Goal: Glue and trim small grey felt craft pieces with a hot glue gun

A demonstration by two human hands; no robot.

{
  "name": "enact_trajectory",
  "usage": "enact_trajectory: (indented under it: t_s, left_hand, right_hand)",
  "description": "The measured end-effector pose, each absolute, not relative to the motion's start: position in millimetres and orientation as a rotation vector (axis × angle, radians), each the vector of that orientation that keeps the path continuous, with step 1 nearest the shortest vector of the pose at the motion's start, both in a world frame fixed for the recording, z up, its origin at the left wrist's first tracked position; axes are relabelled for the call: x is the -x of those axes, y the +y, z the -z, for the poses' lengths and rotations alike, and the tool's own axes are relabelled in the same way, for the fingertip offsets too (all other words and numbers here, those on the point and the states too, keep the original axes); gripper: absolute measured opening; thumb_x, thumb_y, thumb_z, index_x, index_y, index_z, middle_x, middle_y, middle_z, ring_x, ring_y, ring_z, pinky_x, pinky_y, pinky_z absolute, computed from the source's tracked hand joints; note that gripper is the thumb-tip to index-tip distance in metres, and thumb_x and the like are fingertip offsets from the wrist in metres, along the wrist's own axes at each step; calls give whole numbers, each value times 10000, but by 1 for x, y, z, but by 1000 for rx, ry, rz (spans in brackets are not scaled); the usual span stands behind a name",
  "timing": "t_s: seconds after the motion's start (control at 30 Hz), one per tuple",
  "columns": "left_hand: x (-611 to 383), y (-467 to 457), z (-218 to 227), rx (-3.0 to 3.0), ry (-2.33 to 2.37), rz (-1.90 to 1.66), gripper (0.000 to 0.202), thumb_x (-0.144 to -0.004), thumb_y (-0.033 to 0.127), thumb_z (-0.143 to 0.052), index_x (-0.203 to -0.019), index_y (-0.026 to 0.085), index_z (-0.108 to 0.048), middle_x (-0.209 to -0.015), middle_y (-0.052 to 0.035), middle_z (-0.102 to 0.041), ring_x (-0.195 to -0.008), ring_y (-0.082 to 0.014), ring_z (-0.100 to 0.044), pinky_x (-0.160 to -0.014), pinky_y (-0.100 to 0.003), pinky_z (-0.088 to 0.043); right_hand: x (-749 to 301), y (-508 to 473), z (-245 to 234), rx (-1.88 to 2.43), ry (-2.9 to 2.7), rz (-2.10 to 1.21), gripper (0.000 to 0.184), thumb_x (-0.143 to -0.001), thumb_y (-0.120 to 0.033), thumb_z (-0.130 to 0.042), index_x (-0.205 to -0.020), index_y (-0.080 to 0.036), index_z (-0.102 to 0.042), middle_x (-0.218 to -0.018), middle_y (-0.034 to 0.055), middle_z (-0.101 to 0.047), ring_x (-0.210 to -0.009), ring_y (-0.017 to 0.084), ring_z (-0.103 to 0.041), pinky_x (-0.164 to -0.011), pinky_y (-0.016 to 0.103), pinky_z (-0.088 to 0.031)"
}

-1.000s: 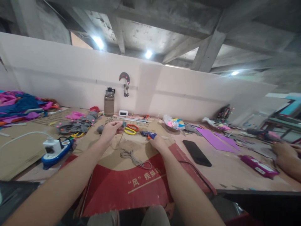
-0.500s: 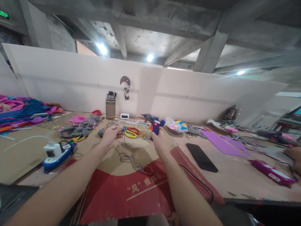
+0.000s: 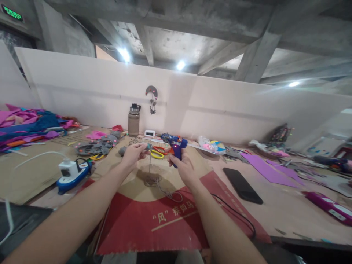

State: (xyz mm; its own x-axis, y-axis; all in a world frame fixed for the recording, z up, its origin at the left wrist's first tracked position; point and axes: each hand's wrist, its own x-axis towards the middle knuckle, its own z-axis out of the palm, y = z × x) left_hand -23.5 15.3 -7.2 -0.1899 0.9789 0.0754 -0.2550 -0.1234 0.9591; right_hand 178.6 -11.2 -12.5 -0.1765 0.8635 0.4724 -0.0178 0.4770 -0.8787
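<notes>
My left hand pinches a small blue-grey piece, too small to make out well. A thin grey cord hangs from there to a loose coil on the cardboard. In my right hand is a blue hot glue gun with an orange trigger and a lit red light, my fingers wrapped around its handle. Its nozzle end points left, above and apart from the left fingertips. Scissors with yellow and red handles lie just behind, between the hands.
Red and tan cardboard lies under my forearms. A black phone and purple sheets are on the right. Leftward sit a power strip and grey felt pieces. A bottle stands by the partition.
My right hand has brought the glue gun left and turned it so its nozzle faces left. The view has swung slightly left, and another person's hand at the right edge is out of sight.
</notes>
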Motion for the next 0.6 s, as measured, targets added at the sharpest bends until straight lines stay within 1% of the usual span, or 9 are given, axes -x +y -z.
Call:
enact_trajectory:
  t_s: [0.1,0.17,0.27,0.37,0.5,0.6]
  left_hand:
    - [22,13,6,-976,1075,-1506,213,-647,288,-685,-772,138,-599,-736,-42,-660,-567,-120,-632,-393,-161,-388]
    - [21,12,6,-987,1080,-1507,211,-653,297,-678,-767,142,-592,-752,-49,-665,-567,-124,-636,-369,-155,-363]
    - [21,13,6,-1033,1132,-1537,232,-643,319,-684,-774,148,-600,-751,-52,-668,-543,-118,-629,-334,-141,-281]
    - [21,12,5,-1131,1214,-1608,226,-644,333,-677,-767,151,-621,-716,-43,-664,-498,-107,-605,-316,-150,-199]
    - [21,12,4,-1213,1275,-1710,223,-677,349,-647,-783,153,-654,-636,-28,-650,-480,-97,-567,-332,-165,-208]
    - [21,11,5,-1234,1236,-1759,256,-680,373,-645,-824,161,-655,-701,-33,-662,-558,-108,-587,-338,-153,-231]
  right_hand:
    - [-178,-10,14,799,-1537,-890,264,-759,-339,-530,-951,-159,-552,-698,1,-590,-554,105,-529,-576,237,-448]
    - [-176,-10,15,804,-1545,-885,266,-757,-331,-530,-959,-159,-545,-693,-2,-584,-551,106,-522,-565,235,-443]
    - [-173,-12,16,774,-1574,-913,246,-759,-303,-525,-961,-164,-538,-683,-12,-566,-547,101,-505,-551,227,-429]
    - [-171,-14,14,787,-1594,-915,229,-756,-284,-524,-949,-163,-543,-661,-18,-553,-542,99,-491,-543,220,-413]
    - [-171,-15,12,809,-1590,-889,224,-743,-266,-523,-940,-162,-551,-697,-9,-566,-576,102,-491,-567,221,-409]
    - [-172,-14,12,834,-1571,-857,231,-737,-278,-538,-936,-160,-543,-714,-6,-572,-600,108,-495,-584,224,-407]
